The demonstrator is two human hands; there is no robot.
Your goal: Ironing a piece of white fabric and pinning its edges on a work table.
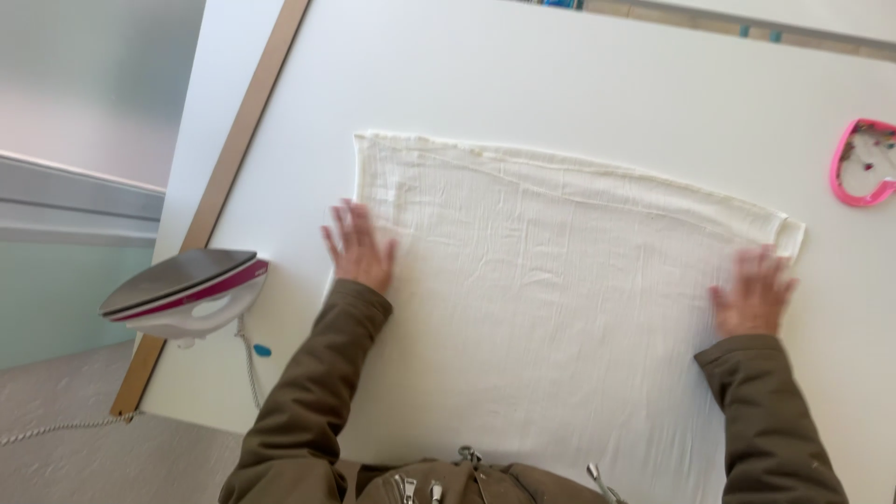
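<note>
A large cream-white cloth [560, 280] lies spread flat on a white table [560, 84]. My left hand [357, 247] rests flat on the cloth's left edge, fingers apart. My right hand [754, 291] presses flat on the cloth near its right edge, fingers spread. Neither hand holds anything. Both arms wear olive-brown jacket sleeves.
A white and pink clothes iron [187, 291] stands on its heel at the table's left edge, its cord [250, 373] trailing off to the floor. A pink heart-shaped dish [863, 163] with small pins sits at the far right. A wooden strip [238, 140] runs along the table's left side.
</note>
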